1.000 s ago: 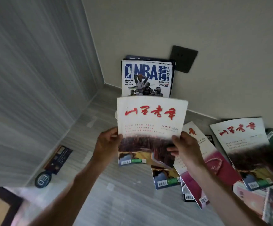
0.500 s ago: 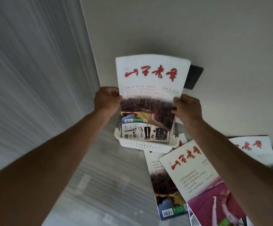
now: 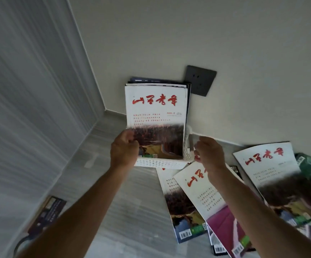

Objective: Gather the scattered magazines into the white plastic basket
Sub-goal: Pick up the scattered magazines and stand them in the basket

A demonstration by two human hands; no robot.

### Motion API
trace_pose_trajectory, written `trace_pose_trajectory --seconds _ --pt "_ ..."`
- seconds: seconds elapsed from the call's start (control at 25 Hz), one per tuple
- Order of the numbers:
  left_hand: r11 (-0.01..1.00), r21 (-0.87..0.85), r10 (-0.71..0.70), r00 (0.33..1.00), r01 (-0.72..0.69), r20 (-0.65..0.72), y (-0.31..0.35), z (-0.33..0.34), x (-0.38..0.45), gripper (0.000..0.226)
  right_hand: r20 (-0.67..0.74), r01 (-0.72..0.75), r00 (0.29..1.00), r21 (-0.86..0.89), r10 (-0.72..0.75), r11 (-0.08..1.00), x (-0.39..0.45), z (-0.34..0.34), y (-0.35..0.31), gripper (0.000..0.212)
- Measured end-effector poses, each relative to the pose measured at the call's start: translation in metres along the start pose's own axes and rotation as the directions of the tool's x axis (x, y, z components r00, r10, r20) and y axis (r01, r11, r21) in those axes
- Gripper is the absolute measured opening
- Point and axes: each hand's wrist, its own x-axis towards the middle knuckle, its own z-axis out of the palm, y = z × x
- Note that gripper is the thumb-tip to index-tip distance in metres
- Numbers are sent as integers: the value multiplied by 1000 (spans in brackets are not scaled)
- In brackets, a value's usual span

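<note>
A: Near edge first. Loose mags fanned on the floor (image 3: 125,216), lower right of frame: pink-cover mag (image 3: 223,216) on top, landscape-cover mag (image 3: 179,207) under it, another white-cover mag (image 3: 273,175) further right. More at far right edge, too blurred to count.

B: Handling?

A: Thin, glossy, floppy I'd guess. Covers likely slide on each other. Light. Take by spine or long edge, both sides so they don't droop.

B: Hands?

A: Left hand (image 3: 125,151) at mid frame, fingers curled on lower left edge of the upright mag (image 3: 155,116), pinching it. Right hand (image 3: 209,153) is off it, just right of the basket, fingers loosely curled, looks to be holding nothing.

B: Basket?

A: White basket (image 3: 160,162) at centre, against the wall (image 3: 244,43). Upright mag stands in it, in front of a few already-stacked ones (image 3: 147,81). Dark socket plate (image 3: 200,81) behind, upper centre.
</note>
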Motion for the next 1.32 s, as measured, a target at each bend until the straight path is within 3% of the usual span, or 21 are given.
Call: trace_pose_trajectory --seconds 0.08,0.16,0.24,0.28,0.36,0.52,0.6,0.68,0.76,0.88,0.96,1.04,1.08,1.16,1.24,1.32 --pt "998 -58 -13 993 20 113 -21 14 -57 26 -25 15 1000 -95 -18 995 -36 -30 38 21" --pt "995 -14 -92 957 100 276 -46 37 -117 24 45 81 997 -445 -68 892 -72 -66 88 28" --pt "975 17 -213 901 223 379 -63 65 -170 25 176 158 984 -834 -17 528 -105 -97 134 67" --pt "961 12 -255 871 275 419 -66 77 -188 24 185 161 982 -917 31 365 -115 -104 153 86" --pt "948 -26 -264 831 317 490 -66 97 -213 22 176 162 983 -965 51 204 -127 -107 173 99" --pt "971 -2 -194 787 241 586 -62 124 -247 14 269 277 959 -956 -88 93 -143 -101 162 63" --pt "946 -1 -268 784 324 560 -59 129 -258 23 314 347 928 -924 -199 162 -151 -108 153 40" --pt "849 -149 -339 738 508 583 -50 124 -261 18 302 382 921 -823 -247 420 -164 -113 147 18" --pt "746 -301 -359 739 594 570 -45 121 -265 28 345 436 899 -649 -269 624 -181 -117 152 16" --pt "862 -220 -362 859 456 361 -48 111 -270 39 478 398 863 -440 -165 805 -203 -118 152 20" --pt "932 -166 -258 912 322 320 -51 96 -267 32 313 243 940 -335 -136 911 -192 -129 158 23" --pt "951 -218 -117 907 220 405 -54 78 -259 33 60 -18 998 -250 34 968 -165 -151 157 53" --pt "941 -268 -62 884 206 463 -53 69 -255 32 71 -160 983 -144 171 977 -152 -161 156 61" --pt "896 -382 23 834 228 551 -46 53 -249 32 247 -341 915 50 319 939 -139 -165 144 56" --pt "886 -427 69 859 181 507 -33 37 -240 29 250 -296 934 138 256 945 -135 -156 125 40" --pt "902 -431 124 939 29 322 -19 21 -222 23 184 -131 979 208 92 969 -133 -140 101 25"
